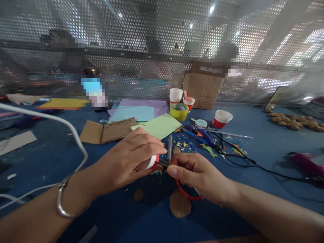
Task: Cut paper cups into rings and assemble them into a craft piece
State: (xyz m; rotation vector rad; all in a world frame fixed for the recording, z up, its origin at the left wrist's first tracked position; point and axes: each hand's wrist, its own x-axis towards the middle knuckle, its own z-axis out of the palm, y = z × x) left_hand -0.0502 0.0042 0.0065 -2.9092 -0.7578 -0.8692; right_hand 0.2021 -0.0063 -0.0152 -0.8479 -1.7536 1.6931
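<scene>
My left hand (138, 153) is closed around a small red and white paper cup (152, 162), tipped on its side. My right hand (194, 170) grips a pair of scissors (170, 147) with red handles, the loop hanging below the fingers. The blades stand apart; one points up and the other reaches toward the cup's red edge. Whether that blade touches the cup is hard to tell. Below the hands lie a larger round cardboard piece (180, 206) and a small cardboard disc (138, 195).
Colored paper scraps litter the blue table beside a blue glue gun (206, 135). Behind are green paper (159, 125), folded cardboard (117, 131), yellow tape (179, 113), another paper cup (222, 118) and a cardboard box (202, 89). A white cable (76, 135) runs at left.
</scene>
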